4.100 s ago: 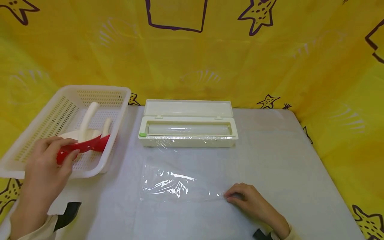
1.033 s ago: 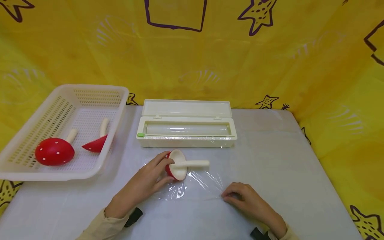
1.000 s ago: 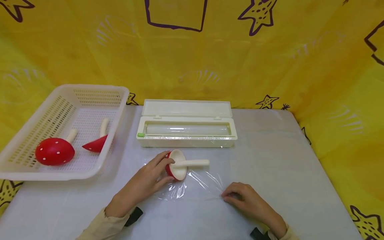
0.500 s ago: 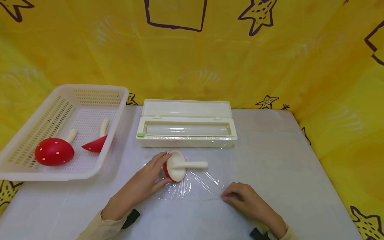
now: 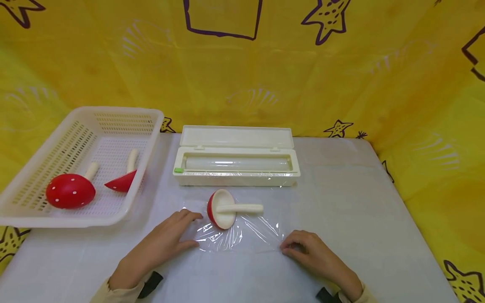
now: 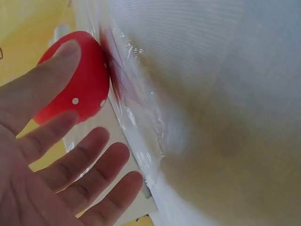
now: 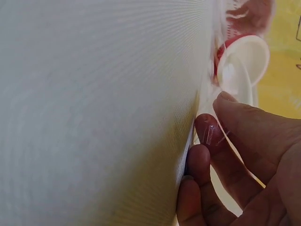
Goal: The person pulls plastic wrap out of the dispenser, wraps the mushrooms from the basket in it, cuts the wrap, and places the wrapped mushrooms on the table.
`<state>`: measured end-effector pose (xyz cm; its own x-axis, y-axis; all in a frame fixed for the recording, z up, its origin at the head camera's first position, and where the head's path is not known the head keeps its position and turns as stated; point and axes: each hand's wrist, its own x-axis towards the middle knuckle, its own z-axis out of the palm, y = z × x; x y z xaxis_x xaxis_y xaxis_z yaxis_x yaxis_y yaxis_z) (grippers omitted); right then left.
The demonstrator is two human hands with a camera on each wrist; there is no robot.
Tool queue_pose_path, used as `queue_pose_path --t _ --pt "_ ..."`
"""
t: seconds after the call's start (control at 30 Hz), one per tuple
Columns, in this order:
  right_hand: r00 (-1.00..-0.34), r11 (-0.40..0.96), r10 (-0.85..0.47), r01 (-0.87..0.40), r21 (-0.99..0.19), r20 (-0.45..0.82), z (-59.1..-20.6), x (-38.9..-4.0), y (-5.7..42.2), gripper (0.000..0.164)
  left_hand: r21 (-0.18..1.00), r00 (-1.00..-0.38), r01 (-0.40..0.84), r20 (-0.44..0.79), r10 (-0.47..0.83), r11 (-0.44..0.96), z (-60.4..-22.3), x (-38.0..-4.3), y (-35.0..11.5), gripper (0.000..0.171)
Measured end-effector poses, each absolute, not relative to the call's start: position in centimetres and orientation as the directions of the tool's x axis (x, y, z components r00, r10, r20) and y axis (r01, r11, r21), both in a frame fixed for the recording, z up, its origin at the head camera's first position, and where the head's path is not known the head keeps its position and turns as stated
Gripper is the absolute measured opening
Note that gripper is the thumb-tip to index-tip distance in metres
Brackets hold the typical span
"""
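A toy mushroom (image 5: 224, 209) with a red, white-dotted cap and a white stem lies on its side on the clear cling film (image 5: 223, 240), stem pointing right. My left hand (image 5: 163, 240) is just left of the cap, fingers spread and holding nothing; in the left wrist view the red cap (image 6: 89, 89) shows beyond the thumb. My right hand (image 5: 314, 254) pinches the film's near right corner between thumb and index finger. The film runs back to a cream cling film dispenser (image 5: 236, 180) with its lid up and a roll inside.
At the left stands a white plastic basket (image 5: 144, 122) holding a second red mushroom (image 5: 70, 191) and a smaller red mushroom piece (image 5: 122, 183). A green tab (image 5: 178, 170) sits at the dispenser's left end. Behind the table hangs a yellow patterned cloth (image 5: 242, 75).
My left hand took the mushroom from the basket, set it on the film, then let go and drew back to the left. The right hand stayed at the film's corner.
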<state>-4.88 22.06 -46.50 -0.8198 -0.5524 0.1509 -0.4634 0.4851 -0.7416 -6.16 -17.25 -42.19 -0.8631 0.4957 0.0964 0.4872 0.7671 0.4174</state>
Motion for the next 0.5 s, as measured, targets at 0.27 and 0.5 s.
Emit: queue_pose_path --t 0.27,0.5 --pt "-0.823 0.501 -0.55 -0.461 -0.733 0.142 -46.4 -4.8 22.0 0.009 0.434 -0.841 0.463 -0.06 0.538 0.773 -42.6 -6.0 -18.4 0.035" --pt "-0.796 0.482 -0.576 -0.515 -0.709 0.187 -46.3 -4.8 21.9 0.008 0.448 -0.819 0.493 -0.051 0.571 0.746 -43.0 -6.4 -18.8 0.018"
